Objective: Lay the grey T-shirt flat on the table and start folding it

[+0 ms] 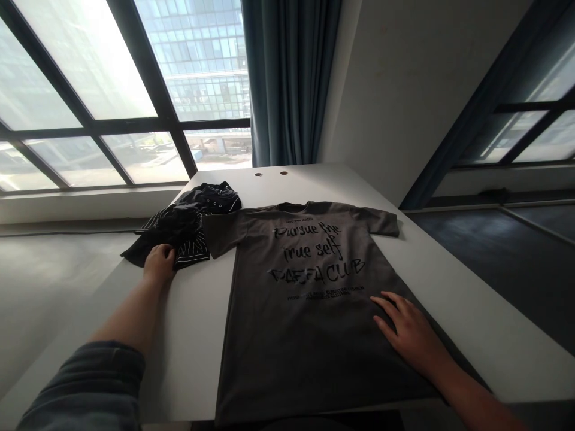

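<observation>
A dark grey T-shirt lies spread out face up, its collar towards the far end and black lettering across the chest. My right hand is over its lower right side, fingers stretched out and apart, holding nothing. To the left of the shirt is a crumpled black garment with thin white stripes and a few small round eyelets or buttons. My left hand is at the near edge of this garment, its fingers curled and closed on the black cloth. The fingertips are partly hidden. The shirt's left sleeve touches the black garment.
Both garments rest on a white table with two round holes near its far end. Beyond it hang a blue curtain and large dark-framed windows. A pale wall stands at the right.
</observation>
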The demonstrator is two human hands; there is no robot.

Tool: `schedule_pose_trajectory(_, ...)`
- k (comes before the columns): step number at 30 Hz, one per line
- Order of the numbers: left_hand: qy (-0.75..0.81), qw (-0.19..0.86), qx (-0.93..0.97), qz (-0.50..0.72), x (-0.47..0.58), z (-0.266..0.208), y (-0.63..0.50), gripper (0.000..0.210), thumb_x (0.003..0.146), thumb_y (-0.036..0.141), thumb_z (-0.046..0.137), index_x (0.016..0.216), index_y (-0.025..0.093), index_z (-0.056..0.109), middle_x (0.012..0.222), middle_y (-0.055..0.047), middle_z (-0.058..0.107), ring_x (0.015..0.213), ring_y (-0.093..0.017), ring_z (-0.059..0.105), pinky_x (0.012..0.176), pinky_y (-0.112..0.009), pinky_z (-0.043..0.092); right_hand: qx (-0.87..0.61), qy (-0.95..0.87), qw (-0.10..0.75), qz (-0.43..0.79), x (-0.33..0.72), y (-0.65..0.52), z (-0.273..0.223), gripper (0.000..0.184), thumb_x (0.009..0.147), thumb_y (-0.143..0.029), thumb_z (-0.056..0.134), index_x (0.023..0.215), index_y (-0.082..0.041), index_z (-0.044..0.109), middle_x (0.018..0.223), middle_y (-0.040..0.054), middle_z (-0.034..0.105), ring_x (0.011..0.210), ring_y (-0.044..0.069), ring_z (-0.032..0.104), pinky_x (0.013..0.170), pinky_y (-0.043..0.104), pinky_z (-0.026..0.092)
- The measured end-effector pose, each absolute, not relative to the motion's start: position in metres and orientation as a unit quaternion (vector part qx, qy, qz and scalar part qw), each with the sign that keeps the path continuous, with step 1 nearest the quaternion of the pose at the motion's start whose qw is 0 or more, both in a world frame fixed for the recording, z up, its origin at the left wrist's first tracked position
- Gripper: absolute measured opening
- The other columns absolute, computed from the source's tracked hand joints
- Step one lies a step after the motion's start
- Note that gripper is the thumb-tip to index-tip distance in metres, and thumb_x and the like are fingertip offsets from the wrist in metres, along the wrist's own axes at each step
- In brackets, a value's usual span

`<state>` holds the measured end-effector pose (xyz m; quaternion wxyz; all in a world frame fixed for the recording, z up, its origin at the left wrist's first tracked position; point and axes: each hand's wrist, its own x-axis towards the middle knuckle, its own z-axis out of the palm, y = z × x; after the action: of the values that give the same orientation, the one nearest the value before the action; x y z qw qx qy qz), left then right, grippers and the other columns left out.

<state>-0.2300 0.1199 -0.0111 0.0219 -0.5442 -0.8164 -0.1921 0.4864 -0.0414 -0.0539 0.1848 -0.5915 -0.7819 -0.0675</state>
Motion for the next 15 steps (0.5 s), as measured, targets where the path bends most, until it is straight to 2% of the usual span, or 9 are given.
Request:
schedule_pose_trajectory(3, -0.811, 0.084, -0.517, -0.261, -0.203, -0.015, 0.101, 0.042, 0.103, 0.037, 0.041, 0.128, 0.015, 0.066, 0.146, -0.018, 0.059, 0.138, -0.035, 0.053, 0.116, -0.048, 0.042, -0.588, -0.787, 0.163, -0.097, 0.488, -0.041, -0.062, 0.05, 0.106, -0.044, 0.044, 0.147, -0.025, 0.065, 0.158, 0.016, 0.055, 0.143, 0.038, 0.054, 0.115, 0.06, 0.048)
schedule_pose_trajectory(6, -0.813, 0.103, -0.509, -0.261, -0.163, -0.013, 0.087, 0.045, 0.105, 0.045, 0.04, 0.129, 0.019, 0.067, 0.143, -0.018, 0.061, 0.132, -0.04, 0.055, 0.108, -0.054, 0.045, -0.584, -0.793, 0.134, -0.111, 0.489, -0.042, -0.068, 0.051, 0.107, -0.042, 0.041, 0.154, -0.03, 0.059, 0.164, 0.0121, 0.051, 0.149, 0.038, 0.049, 0.116, 0.063, 0.046)
schedule_pose_trajectory(11, -0.743, 0.09, -0.636, -0.186, -0.09, -0.001, 0.082, 0.044, 0.104, 0.05, 0.045, 0.13, 0.022, 0.068, 0.132, -0.014, 0.069, 0.122, -0.038, 0.061, 0.104, -0.052, 0.045, -0.587, -0.794, 0.115, -0.106, 0.49, -0.043, -0.07, 0.053, 0.108, -0.042, 0.04, 0.157, -0.031, 0.056, 0.166, 0.0105, 0.049, 0.152, 0.036, 0.047, 0.117, 0.062, 0.046)
schedule_pose_trajectory(15, -0.693, 0.1, -0.695, -0.161, -0.058, 0.0, 0.099, 0.048, 0.105, 0.048, 0.045, 0.142, 0.024, 0.064, 0.148, -0.013, 0.063, 0.135, -0.036, 0.055, 0.109, -0.05, 0.042, -0.583, -0.801, 0.093, -0.094, 0.493, -0.046, -0.067, 0.055, 0.108, -0.044, 0.039, 0.16, -0.031, 0.052, 0.169, 0.0099, 0.045, 0.153, 0.037, 0.045, 0.118, 0.062, 0.045)
